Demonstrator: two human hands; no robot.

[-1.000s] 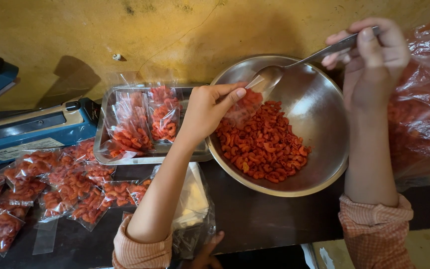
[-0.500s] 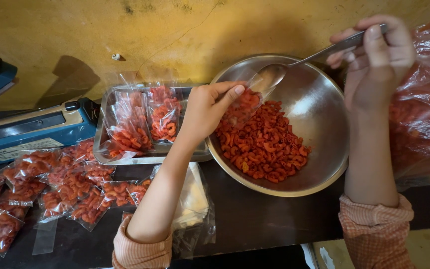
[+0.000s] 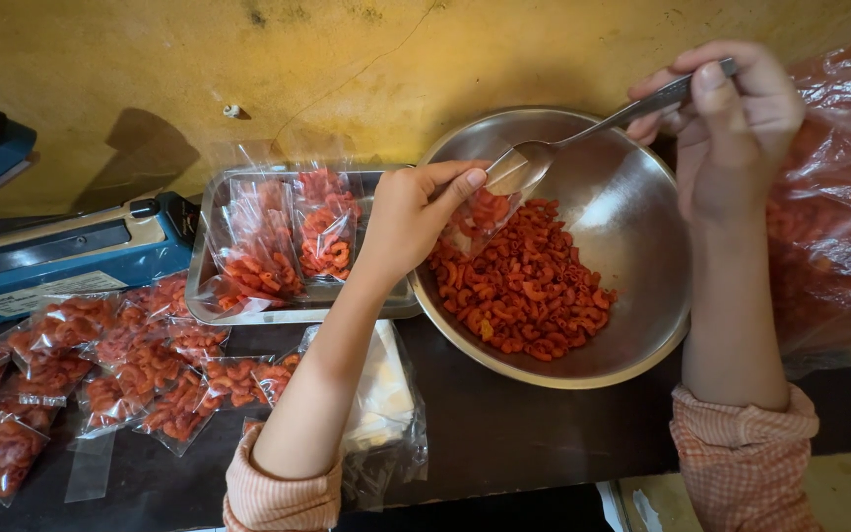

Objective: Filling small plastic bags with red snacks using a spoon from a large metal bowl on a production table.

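Steel spoon (image 3: 583,133), stiff and light, is pinched by its handle end in the right hand (image 3: 731,128); its long axis runs from 2 o'clock down to 8 o'clock, bowl tipped into a small clear bag (image 3: 480,212). The left hand (image 3: 411,212) grasps that limp, slippery bag's mouth over the metal bowl (image 3: 632,256) of red macaroni-like snacks (image 3: 524,281).
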